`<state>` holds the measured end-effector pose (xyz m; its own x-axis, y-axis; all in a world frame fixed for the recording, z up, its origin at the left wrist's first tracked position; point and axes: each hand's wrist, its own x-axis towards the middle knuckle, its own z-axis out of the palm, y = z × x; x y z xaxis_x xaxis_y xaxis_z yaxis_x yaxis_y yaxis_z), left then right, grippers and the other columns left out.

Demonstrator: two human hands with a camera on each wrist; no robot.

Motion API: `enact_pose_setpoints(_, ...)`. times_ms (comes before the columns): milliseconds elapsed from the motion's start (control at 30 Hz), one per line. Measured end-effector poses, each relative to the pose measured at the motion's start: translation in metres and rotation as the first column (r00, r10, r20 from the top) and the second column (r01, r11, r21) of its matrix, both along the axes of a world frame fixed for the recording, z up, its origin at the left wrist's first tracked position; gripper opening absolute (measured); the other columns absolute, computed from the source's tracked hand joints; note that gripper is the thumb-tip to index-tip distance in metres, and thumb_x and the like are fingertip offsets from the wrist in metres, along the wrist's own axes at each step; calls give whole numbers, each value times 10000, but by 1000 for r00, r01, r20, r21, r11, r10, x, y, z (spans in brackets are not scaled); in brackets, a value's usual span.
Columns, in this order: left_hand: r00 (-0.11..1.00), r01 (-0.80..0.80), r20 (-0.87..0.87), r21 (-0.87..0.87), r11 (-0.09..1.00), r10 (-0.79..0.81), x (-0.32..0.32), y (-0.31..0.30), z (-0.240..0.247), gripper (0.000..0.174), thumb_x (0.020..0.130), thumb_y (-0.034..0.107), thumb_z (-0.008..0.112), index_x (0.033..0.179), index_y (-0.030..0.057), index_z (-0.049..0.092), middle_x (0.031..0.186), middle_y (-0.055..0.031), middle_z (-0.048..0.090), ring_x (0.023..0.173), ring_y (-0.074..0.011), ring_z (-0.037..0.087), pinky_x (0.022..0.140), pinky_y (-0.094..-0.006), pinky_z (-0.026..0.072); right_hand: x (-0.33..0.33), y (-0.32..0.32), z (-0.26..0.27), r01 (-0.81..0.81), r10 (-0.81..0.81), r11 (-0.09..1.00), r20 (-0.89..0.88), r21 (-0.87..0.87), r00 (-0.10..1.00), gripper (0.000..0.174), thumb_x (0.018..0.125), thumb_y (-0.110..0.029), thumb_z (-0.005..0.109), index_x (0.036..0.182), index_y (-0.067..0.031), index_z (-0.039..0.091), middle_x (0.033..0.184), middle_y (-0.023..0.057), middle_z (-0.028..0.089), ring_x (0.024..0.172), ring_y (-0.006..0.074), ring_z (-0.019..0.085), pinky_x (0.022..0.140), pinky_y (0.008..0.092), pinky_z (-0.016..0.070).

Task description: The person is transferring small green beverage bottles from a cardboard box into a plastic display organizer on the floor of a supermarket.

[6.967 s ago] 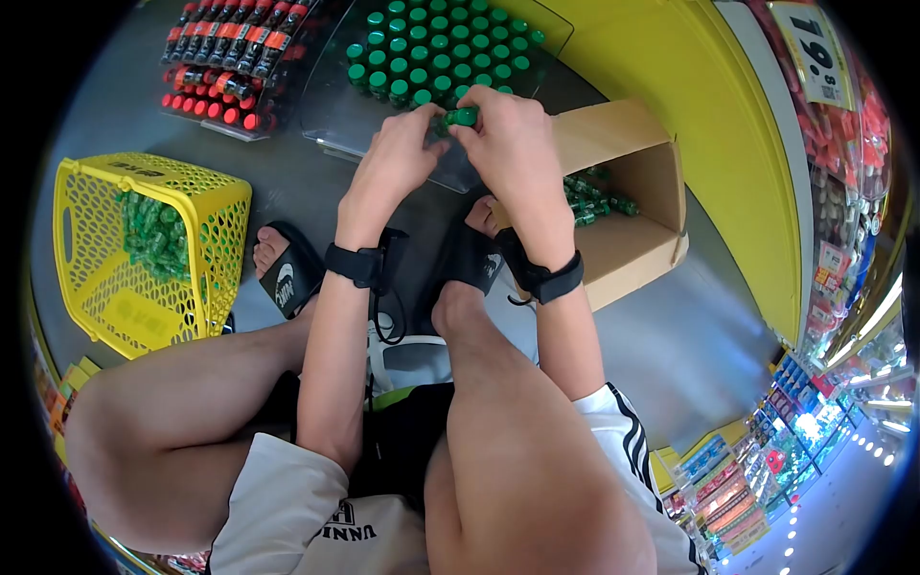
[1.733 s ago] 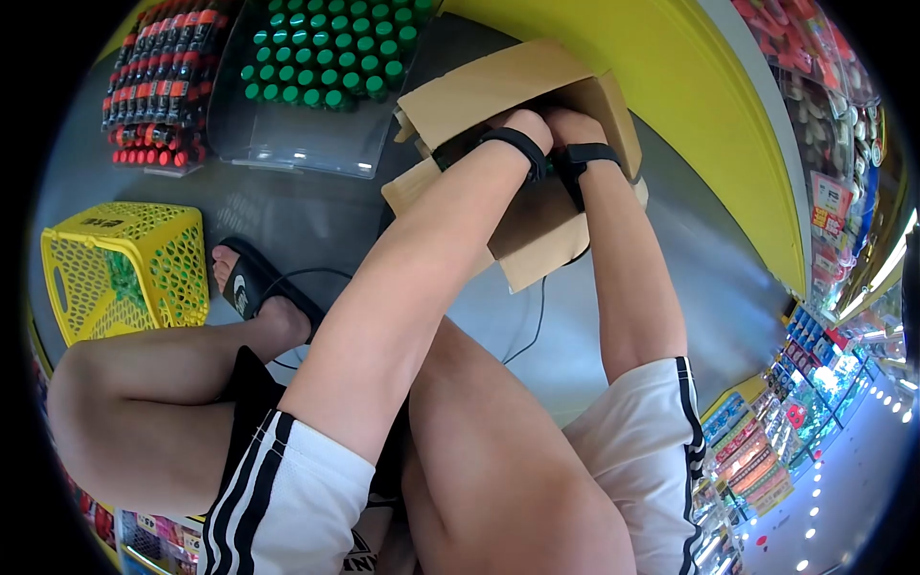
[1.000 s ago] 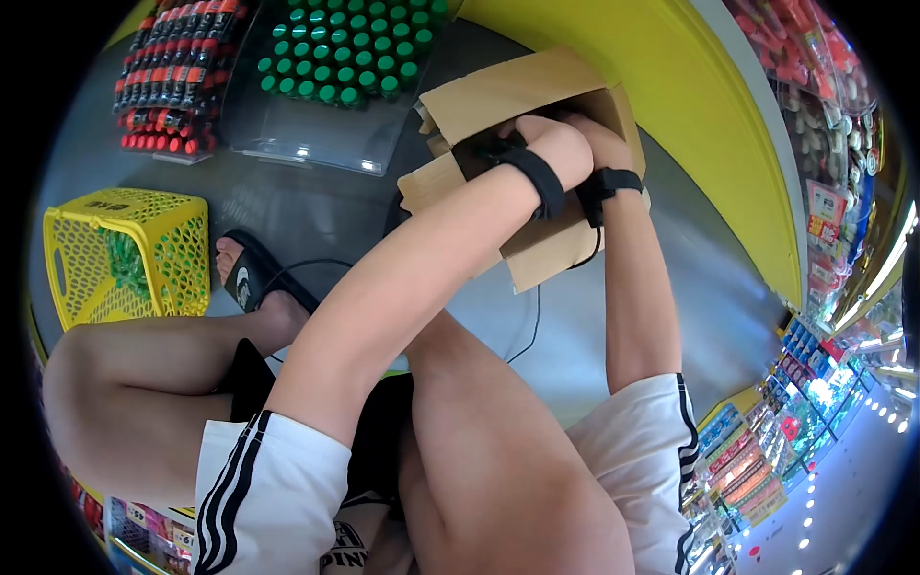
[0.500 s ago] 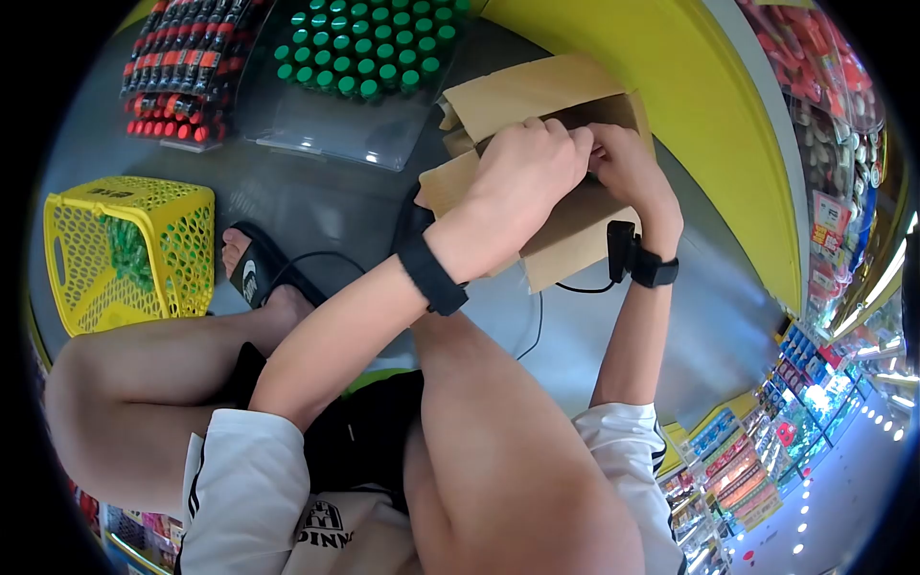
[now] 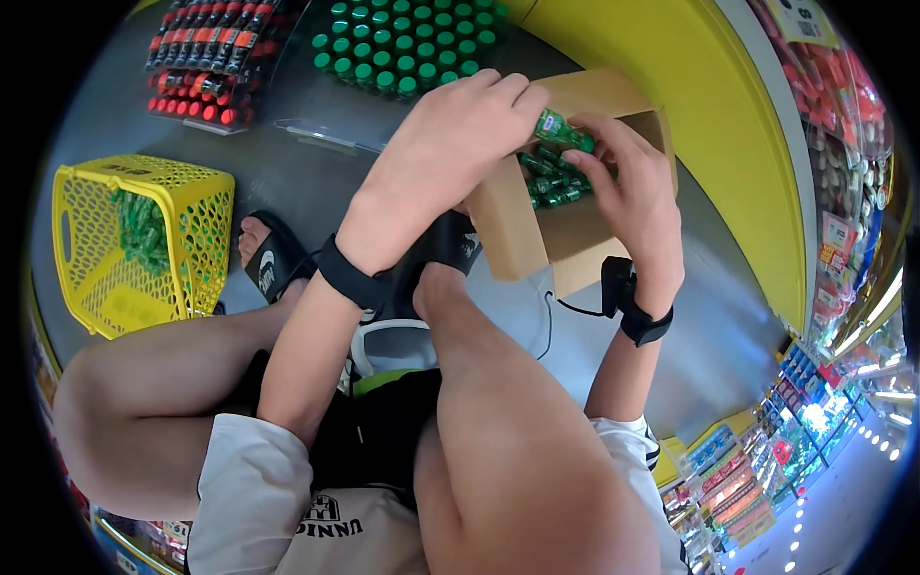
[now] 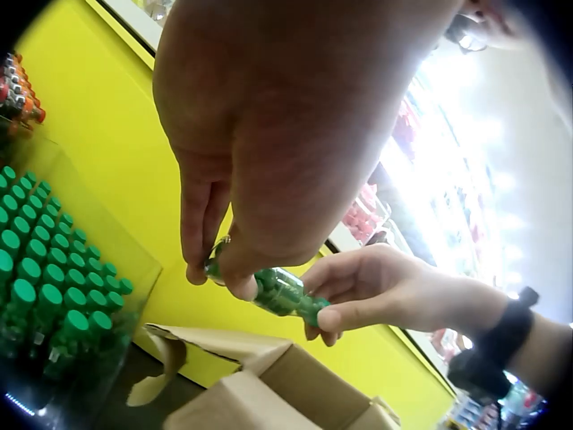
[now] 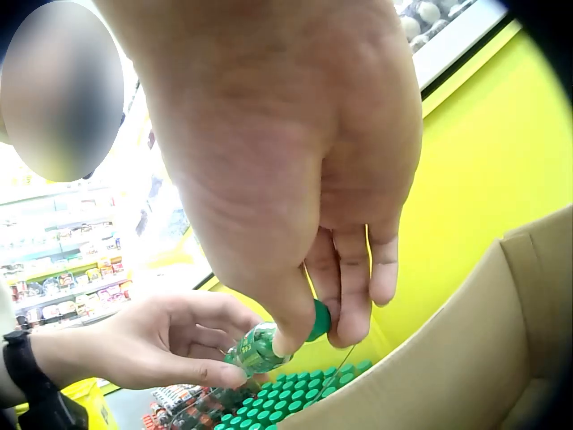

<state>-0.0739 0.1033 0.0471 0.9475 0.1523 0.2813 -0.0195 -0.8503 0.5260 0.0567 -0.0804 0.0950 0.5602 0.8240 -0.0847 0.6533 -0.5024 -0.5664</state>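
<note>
A small green bottle (image 5: 563, 129) is held between both hands above the cardboard box (image 5: 508, 225). My left hand (image 5: 450, 144) pinches its base end, thumb and fingers on either side, as the left wrist view shows. At the other end my right hand (image 5: 637, 187) has thumb and fingertips on the green cap (image 7: 319, 321). The bottle lies tilted, cap toward the right hand. Inside the box are more small green bottles (image 5: 551, 182), lying in a loose pile. The left hand covers part of the box's near flaps in the head view.
A clear tray (image 5: 331, 134) with rows of upright green-capped bottles (image 5: 407, 62) stands at the back. Left of it are red-capped dark bottles (image 5: 206, 57). A yellow basket (image 5: 182, 182) containing green bottles stands at left. A yellow display base (image 5: 728, 163) curves behind the box.
Seven seconds ago both hands held a green-capped bottle near the clear tray. Later they were down inside the box. Now they have come up out of it with a bottle between them.
</note>
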Motion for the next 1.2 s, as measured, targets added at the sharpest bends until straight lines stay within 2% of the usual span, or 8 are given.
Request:
enact_pose_setpoints(267,995,-97,-22,-65,993,95,-20,26,-42,306,917,81,753,1209,62,665,1014,-114,713,994,-320,686,834,-434,564,-21,40,-14,-29,27,991,17,134,999,205,937,-129,799,1122,-70,732,929,123,715,806,308,704,690,405,557)
enact_pose_setpoints(533,972,-190,111,-162,968,209,-32,28,-68,356,889,108,794,1228,64,697,991,-112,704,983,-322,689,830,-437,570,-38,74,-22,-126,112,988,142,91,983,205,920,-123,788,1108,-55,740,938,128,692,861,361,685,724,453,555)
enact_pose_setpoints(600,970,-242,-37,-266,933,241,-37,29,-70,378,898,103,787,1260,47,692,1005,-122,718,956,-332,702,810,-430,582,-42,82,-23,-136,126,989,134,65,983,200,918,-116,783,1103,-51,741,938,130,687,876,367,688,729,462,557)
enact_pose_setpoints(700,961,-275,-72,-359,892,267,-41,30,-80,386,920,97,766,1291,33,682,1015,-135,729,905,-344,713,791,-424,589,-44,96,-29,-138,132,990,113,43,985,181,914,-109,779,1072,-34,733,938,139,694,883,377,694,732,475,563)
enact_pose_setpoints(933,947,-320,-122,-323,891,296,-51,35,-107,370,968,127,726,1322,29,675,1042,-170,744,924,-379,727,795,-469,585,-49,117,-70,-180,176,984,173,4,969,171,887,-117,798,993,-16,710,930,174,716,885,410,726,727,499,589)
enact_pose_setpoints(1033,935,-351,-164,-329,876,314,-54,37,-110,307,983,149,716,1259,19,681,1036,-180,749,953,-400,724,809,-488,582,-50,122,-77,-174,179,984,207,-42,962,165,878,-112,797,958,-8,697,915,181,717,887,413,732,725,503,592)
enact_pose_setpoints(1100,911,-378,-277,-269,886,305,-54,37,-111,226,988,167,717,1148,11,687,1021,-177,752,951,-410,717,810,-502,576,-50,123,-83,-169,179,983,224,-64,958,164,873,-108,795,942,-3,689,904,185,716,887,414,734,723,504,593)
enact_pose_setpoints(1200,918,-359,-266,-246,900,294,-54,35,-113,190,993,187,710,1054,9,685,994,-169,744,932,-416,706,798,-514,569,-47,122,-93,-171,183,983,247,-68,952,151,852,-89,791,913,1,687,891,193,715,886,418,735,715,507,593)
